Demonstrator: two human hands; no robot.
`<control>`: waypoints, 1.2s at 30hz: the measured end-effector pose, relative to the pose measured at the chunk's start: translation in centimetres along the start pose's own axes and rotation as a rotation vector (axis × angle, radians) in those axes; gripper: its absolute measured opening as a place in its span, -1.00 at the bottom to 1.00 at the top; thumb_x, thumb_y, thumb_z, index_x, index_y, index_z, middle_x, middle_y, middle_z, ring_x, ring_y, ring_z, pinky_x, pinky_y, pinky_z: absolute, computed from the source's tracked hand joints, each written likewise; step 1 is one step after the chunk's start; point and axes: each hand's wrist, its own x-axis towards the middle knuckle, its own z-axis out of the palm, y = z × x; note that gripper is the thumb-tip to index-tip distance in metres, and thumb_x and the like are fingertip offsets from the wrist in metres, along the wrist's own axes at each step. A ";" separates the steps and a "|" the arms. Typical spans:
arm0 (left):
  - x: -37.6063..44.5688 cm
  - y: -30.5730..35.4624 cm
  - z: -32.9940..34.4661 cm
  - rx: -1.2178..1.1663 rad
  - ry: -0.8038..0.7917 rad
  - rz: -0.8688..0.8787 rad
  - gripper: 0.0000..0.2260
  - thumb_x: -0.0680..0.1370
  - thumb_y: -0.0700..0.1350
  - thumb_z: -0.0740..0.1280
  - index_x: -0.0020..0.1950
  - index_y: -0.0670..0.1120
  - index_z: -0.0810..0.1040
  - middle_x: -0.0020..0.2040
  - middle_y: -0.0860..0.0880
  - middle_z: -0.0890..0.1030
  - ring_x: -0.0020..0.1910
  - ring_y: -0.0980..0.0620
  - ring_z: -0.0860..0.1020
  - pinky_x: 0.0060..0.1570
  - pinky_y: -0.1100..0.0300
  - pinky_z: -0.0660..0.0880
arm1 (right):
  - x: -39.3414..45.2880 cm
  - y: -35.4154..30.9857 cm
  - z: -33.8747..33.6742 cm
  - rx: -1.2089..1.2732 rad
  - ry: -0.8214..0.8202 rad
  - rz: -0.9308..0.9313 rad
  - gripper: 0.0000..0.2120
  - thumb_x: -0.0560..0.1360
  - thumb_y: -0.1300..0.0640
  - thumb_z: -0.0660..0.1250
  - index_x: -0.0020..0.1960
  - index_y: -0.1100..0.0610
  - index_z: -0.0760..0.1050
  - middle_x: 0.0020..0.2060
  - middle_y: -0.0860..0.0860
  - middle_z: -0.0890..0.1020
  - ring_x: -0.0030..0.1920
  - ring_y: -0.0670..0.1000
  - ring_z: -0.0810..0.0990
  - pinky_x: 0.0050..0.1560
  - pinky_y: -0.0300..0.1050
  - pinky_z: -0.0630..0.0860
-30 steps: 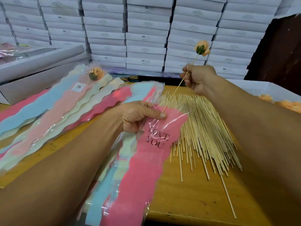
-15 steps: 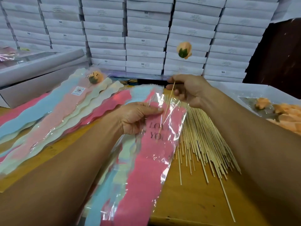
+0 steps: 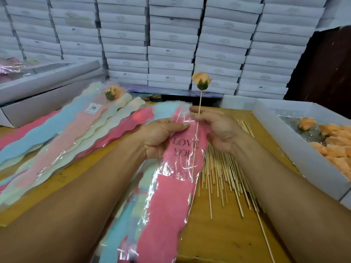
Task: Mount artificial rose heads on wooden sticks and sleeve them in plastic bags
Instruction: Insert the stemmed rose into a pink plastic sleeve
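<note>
The wooden tabletop (image 3: pixel 224 230) is covered by fanned coloured plastic bags (image 3: pixel 57 133), a heap of wooden sticks (image 3: pixel 226 173) and a white tray (image 3: pixel 296 149) of orange rose heads (image 3: pixel 336 141).

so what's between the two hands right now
In the head view, the pink "LOVE YOU" sleeve spans the gap between the left hand and right hand, with the rose's stick running down inside it.
</note>
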 end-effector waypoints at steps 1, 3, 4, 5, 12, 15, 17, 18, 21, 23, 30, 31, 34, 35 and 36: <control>0.0 0.0 0.1 0.006 -0.004 -0.001 -0.67 0.45 -0.21 0.40 0.21 -0.21 0.57 -0.07 -0.22 0.68 -0.19 -0.11 0.69 -0.17 0.00 0.65 | 0.0 0.0 0.0 0.034 0.009 -0.014 -0.65 0.52 0.38 0.32 0.26 0.14 0.56 0.02 0.07 0.74 0.02 0.07 0.64 0.20 0.11 0.48; -0.1 0.0 0.2 0.027 -0.006 -0.001 -0.72 0.49 -0.22 0.39 0.19 -0.22 0.58 -0.09 -0.21 0.68 -0.21 -0.10 0.69 -0.18 0.01 0.66 | 0.2 -0.2 -0.1 0.156 -0.008 -0.028 -0.52 0.48 0.48 0.22 0.34 0.18 0.44 -0.05 0.09 0.74 -0.03 0.10 0.66 0.19 0.12 0.53; -0.1 0.0 0.2 0.039 -0.002 0.000 -0.77 0.52 -0.23 0.37 0.17 -0.22 0.58 -0.11 -0.21 0.69 -0.23 -0.09 0.69 -0.21 0.03 0.66 | 0.3 -0.3 -0.1 0.210 -0.009 -0.027 -0.51 0.48 0.49 0.20 0.36 0.20 0.42 -0.05 0.10 0.74 -0.07 0.10 0.68 0.16 0.11 0.56; -0.2 0.0 0.3 0.049 0.003 -0.005 -0.83 0.55 -0.24 0.35 0.13 -0.22 0.58 -0.14 -0.21 0.69 -0.26 -0.08 0.69 -0.25 0.04 0.65 | 0.3 -0.5 -0.1 0.242 -0.001 -0.017 -0.56 0.51 0.45 0.20 0.35 0.21 0.42 -0.06 0.10 0.74 -0.12 0.09 0.70 0.10 0.09 0.60; -0.2 0.1 0.3 0.068 0.009 -0.017 -0.92 0.60 -0.25 0.31 -0.03 -0.20 0.60 -0.22 -0.20 0.69 -0.28 -0.09 0.70 -0.31 0.04 0.65 | 0.9 -0.8 -0.8 0.256 0.182 0.006 -0.76 0.65 0.04 0.28 0.00 0.15 0.65 -0.13 0.08 0.66 -0.08 0.09 0.56 0.13 0.09 0.53; -0.1 0.0 0.3 0.044 -0.005 -0.003 -0.80 0.60 -0.25 0.31 -0.21 -0.16 0.64 -0.29 -0.16 0.68 -0.30 -0.08 0.70 -0.31 0.05 0.65 | 0.4 -0.7 -0.8 0.285 0.072 0.069 -0.86 0.59 0.13 0.35 -0.03 0.19 0.63 -0.08 0.14 0.63 -0.07 0.13 0.61 0.18 0.13 0.57; 0.2 -0.1 0.1 0.052 -0.029 0.000 -0.68 0.59 -0.24 0.31 -0.35 -0.11 0.66 -0.31 -0.13 0.68 -0.31 -0.05 0.70 -0.30 0.06 0.65 | 0.3 -0.4 -0.8 0.251 0.005 0.107 -0.82 0.58 0.08 0.36 -0.03 0.18 0.63 0.01 0.16 0.64 -0.01 0.16 0.63 0.26 0.17 0.55; 0.2 -0.1 0.0 0.059 -0.044 0.003 -0.62 0.59 -0.23 0.31 -0.42 -0.11 0.65 -0.32 -0.12 0.68 -0.31 -0.03 0.69 -0.30 0.08 0.64 | 0.3 -0.3 -0.8 0.228 0.003 0.114 -0.75 0.59 0.00 0.35 -0.01 0.18 0.64 0.05 0.16 0.64 0.04 0.17 0.62 0.34 0.21 0.47; 0.2 -0.1 0.0 0.064 -0.047 0.018 -0.66 0.56 -0.22 0.33 -0.41 -0.11 0.66 -0.31 -0.11 0.69 -0.30 -0.03 0.69 -0.29 0.08 0.65 | 0.6 -0.4 -1.0 0.228 0.043 0.121 -0.45 0.60 -0.23 0.26 0.17 0.26 0.64 -0.04 0.15 0.68 0.02 0.19 0.62 0.40 0.22 0.40; 0.1 -0.1 0.3 0.057 -0.030 0.045 -0.90 0.47 -0.22 0.39 -0.20 -0.16 0.69 -0.24 -0.16 0.70 -0.26 -0.07 0.68 -0.24 0.04 0.66 | 0.6 -0.4 -1.1 0.250 0.096 0.115 -0.42 0.61 -0.24 0.21 0.13 0.29 0.63 -0.13 0.13 0.71 -0.09 0.15 0.66 0.33 0.14 0.44; 0.2 -0.3 0.3 0.055 -0.016 0.059 -0.88 0.40 -0.22 0.43 -0.11 -0.24 0.66 -0.24 -0.19 0.70 -0.34 -0.06 0.69 -0.32 0.09 0.64 | 0.7 -0.1 -1.6 0.294 0.124 0.149 -0.46 0.61 -0.24 0.22 0.33 0.17 0.31 -0.01 0.12 0.74 -0.04 0.16 0.74 0.09 0.15 0.59; 0.1 -0.3 0.4 0.055 -0.021 0.065 -0.91 0.41 -0.22 0.43 -0.15 -0.22 0.68 -0.26 -0.18 0.70 -0.35 -0.05 0.69 -0.34 0.10 0.64 | 0.9 0.0 -1.7 0.327 0.135 0.152 -0.45 0.60 -0.26 0.22 0.39 0.10 0.28 0.04 0.14 0.73 0.06 0.19 0.71 0.15 0.21 0.57; 0.1 -0.3 0.4 0.075 -0.035 0.062 -0.92 0.40 -0.22 0.42 -0.20 -0.20 0.70 -0.26 -0.17 0.70 -0.34 -0.04 0.70 -0.32 0.08 0.66 | 1.0 0.0 -2.0 0.393 0.189 0.148 -0.53 0.66 -0.21 0.12 0.31 0.15 0.44 -0.02 0.14 0.73 0.00 0.16 0.67 0.07 0.03 0.58; 0.0 -0.4 0.5 0.067 -0.031 0.060 -0.92 0.39 -0.23 0.43 -0.18 -0.22 0.69 -0.25 -0.18 0.70 -0.34 -0.04 0.70 -0.33 0.09 0.65 | 1.1 0.0 -2.2 0.401 0.198 0.144 -0.56 0.68 -0.16 0.10 0.21 0.17 0.52 -0.08 0.13 0.73 -0.07 0.13 0.64 0.02 -0.01 0.57; 0.1 -0.4 0.5 0.050 -0.026 0.062 -0.89 0.39 -0.23 0.43 -0.14 -0.24 0.68 -0.24 -0.18 0.71 -0.33 -0.04 0.70 -0.33 0.11 0.65 | 1.1 0.2 -2.3 0.391 0.194 0.134 -0.58 0.70 -0.11 0.09 0.12 0.17 0.58 -0.09 0.13 0.72 -0.06 0.12 0.61 0.05 -0.01 0.56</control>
